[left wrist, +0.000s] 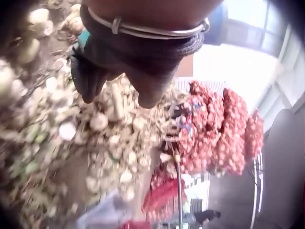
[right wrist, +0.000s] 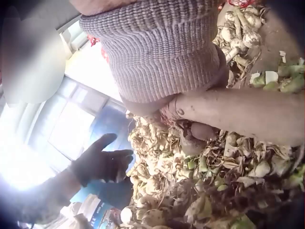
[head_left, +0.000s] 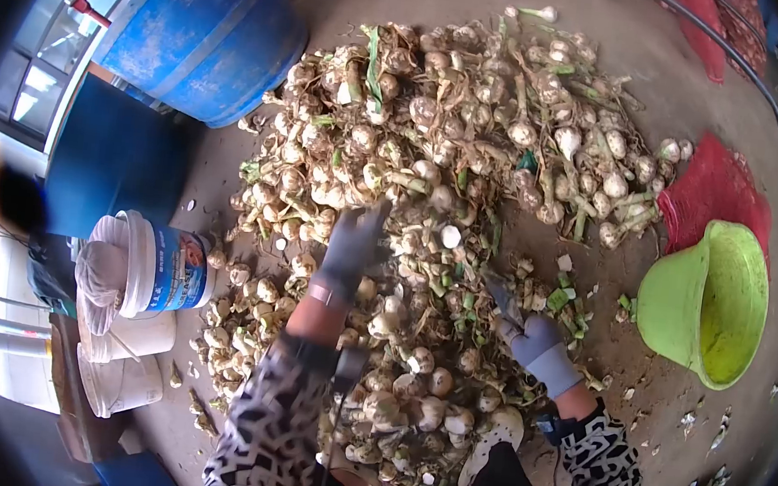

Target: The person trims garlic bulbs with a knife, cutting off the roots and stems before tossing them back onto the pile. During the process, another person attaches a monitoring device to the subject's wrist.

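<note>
Over a large heap of pale bulbs with stalks (head_left: pixel 420 110), the left gloved hand (head_left: pixel 356 245) hangs with its fingers extended and apart, holding nothing visible. Its dark glove (left wrist: pixel 128 62) points downward in the left wrist view, and the same hand (right wrist: pixel 102 164) shows spread fingers in the right wrist view. The right gloved hand (head_left: pixel 542 352) grips a tool (head_left: pixel 502 296) low over cut stalks at the heap's right side. In the right wrist view the tool's brown handle (right wrist: pixel 243 114) crosses below the knitted glove cuff (right wrist: pixel 157 52); the fingers are mostly hidden.
A lime green bucket (head_left: pixel 653 301) and red mesh (head_left: pixel 712 194) lie at right. Blue barrels (head_left: pixel 204 28) and white buckets (head_left: pixel 139 266) stand at left. A shoe (head_left: pixel 494 441) rests at the heap's near edge. Filled red mesh sacks (left wrist: pixel 233 131) stand beyond the heap.
</note>
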The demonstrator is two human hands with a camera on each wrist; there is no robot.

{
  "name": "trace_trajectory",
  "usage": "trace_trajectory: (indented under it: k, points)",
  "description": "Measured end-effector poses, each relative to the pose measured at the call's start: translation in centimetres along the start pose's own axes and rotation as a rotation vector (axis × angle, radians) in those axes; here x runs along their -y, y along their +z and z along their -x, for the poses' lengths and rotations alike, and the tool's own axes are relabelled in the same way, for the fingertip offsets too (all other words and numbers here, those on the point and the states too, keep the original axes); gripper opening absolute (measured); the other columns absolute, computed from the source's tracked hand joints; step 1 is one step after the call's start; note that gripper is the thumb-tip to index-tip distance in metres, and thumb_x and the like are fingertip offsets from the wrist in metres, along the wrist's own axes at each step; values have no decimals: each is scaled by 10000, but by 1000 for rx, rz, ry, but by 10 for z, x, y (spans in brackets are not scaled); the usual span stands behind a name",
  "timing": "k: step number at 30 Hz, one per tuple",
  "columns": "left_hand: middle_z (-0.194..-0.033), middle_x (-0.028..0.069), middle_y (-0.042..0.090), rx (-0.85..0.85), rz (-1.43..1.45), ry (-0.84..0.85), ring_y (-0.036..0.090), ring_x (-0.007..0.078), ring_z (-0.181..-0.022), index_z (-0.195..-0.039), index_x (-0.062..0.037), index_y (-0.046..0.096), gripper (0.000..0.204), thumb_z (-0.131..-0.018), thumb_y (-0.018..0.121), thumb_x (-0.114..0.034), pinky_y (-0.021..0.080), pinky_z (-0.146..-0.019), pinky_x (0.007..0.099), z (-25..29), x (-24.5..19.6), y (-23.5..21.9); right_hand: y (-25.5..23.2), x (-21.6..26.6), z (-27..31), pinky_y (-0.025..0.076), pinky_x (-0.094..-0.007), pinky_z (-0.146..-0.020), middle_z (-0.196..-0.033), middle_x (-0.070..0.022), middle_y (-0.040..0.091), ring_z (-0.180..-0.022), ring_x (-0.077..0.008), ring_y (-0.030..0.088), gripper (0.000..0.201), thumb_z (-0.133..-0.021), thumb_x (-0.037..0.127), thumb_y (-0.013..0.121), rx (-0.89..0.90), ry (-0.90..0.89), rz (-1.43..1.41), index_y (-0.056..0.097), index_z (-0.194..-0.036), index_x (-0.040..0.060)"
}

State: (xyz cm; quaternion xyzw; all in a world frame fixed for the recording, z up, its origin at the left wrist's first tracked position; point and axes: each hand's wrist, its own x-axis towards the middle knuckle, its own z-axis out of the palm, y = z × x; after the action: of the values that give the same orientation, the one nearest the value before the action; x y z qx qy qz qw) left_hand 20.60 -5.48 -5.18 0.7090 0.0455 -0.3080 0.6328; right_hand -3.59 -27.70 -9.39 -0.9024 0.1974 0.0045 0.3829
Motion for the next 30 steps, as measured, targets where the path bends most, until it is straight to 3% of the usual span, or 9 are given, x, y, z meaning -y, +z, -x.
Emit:
trace_trajectory:
  k: [6, 8, 10, 14, 16, 19, 20, 24, 30]
  points:
    - [-1145, 158, 556, -354, -432, -192, 626, 241, -932, -1286, 10, 367, 674, -812, 731, -302, 526, -823, 432, -130, -6, 24, 4, 7, -4, 480, -379, -566, -665, -174, 630, -592, -314, 625, 273, -868, 328, 659, 176, 103, -335, 695, -885, 57]
    - [-1231, 128, 549, -285, -528, -60, 577, 230, -1088, -1331, -45, 377, 619, -849, 700, -261, 496, -912, 407, -118, 9, 17, 6, 5, 0, 485, -377, -580, -685, -161, 642, -623, -303, 641, 250, -872, 317, 648, 151, 133, -328, 700, -899, 74]
    - [-1284, 16, 548, 134, -283, 440, 527, 228, -1178, -1378, -134, 403, 637, -813, 697, -122, 434, -1013, 303, -136, 75, -32, -3, 10, -5, 485, -381, -579, -682, -155, 643, -629, -307, 643, 236, -873, 309, 645, 149, 98, -292, 695, -896, 80]
    - [-1140, 30, 613, 226, -181, 277, 572, 175, -1092, -1187, -120, 571, 422, -787, 693, -54, 479, -978, 335, 20, 7, 7, -27, 37, -16, 508, -390, -589, -747, -120, 654, -653, -317, 648, 162, -835, 241, 647, 37, -180, -150, 665, -948, 126]
    - [-1159, 63, 608, 402, -101, 460, 586, 174, -1075, -1185, -91, 549, 429, -794, 673, 35, 511, -915, 298, 44, 20, 12, -39, 59, -23, 538, -390, -590, -811, -92, 657, -649, -299, 656, 230, -755, 188, 671, -98, -452, 17, 640, -975, 129]
    - [-1151, 83, 638, 439, 143, 226, 600, 195, -1099, -1381, -84, 379, 673, -794, 672, 63, 540, -868, 302, 105, 6, 35, -66, 104, -16, 545, -393, -568, -809, -105, 658, -639, -286, 662, 281, -722, 162, 683, -65, -515, 301, 632, -991, 96]
    - [-1133, 119, 659, 436, -363, 436, 624, 202, -1073, -1455, -87, 237, 817, -787, 681, 68, 537, -877, 320, 114, -2, 35, -65, 105, -15, 543, -389, -539, -824, -127, 650, -629, -274, 662, 268, -710, 152, 679, -48, -564, 353, 649, -966, 78]
    - [-1067, 136, 685, 460, -33, 197, 652, 180, -1000, -1432, -55, 235, 885, -727, 769, 2, 529, -848, 289, 141, -17, 54, -71, 103, 3, 532, -364, -503, -803, -105, 632, -597, -255, 650, 167, -713, 146, 654, -212, -621, 315, 677, -869, 91]
    - [-931, 85, 697, 338, -467, 547, 664, 176, -922, -1354, 38, 297, 917, -700, 842, -305, 519, -833, 308, 145, -1, 72, -71, 88, 23, 547, -385, -602, -972, -80, 622, -713, -257, 653, 494, -619, 208, 742, 14, -463, 367, 631, -1099, 169]
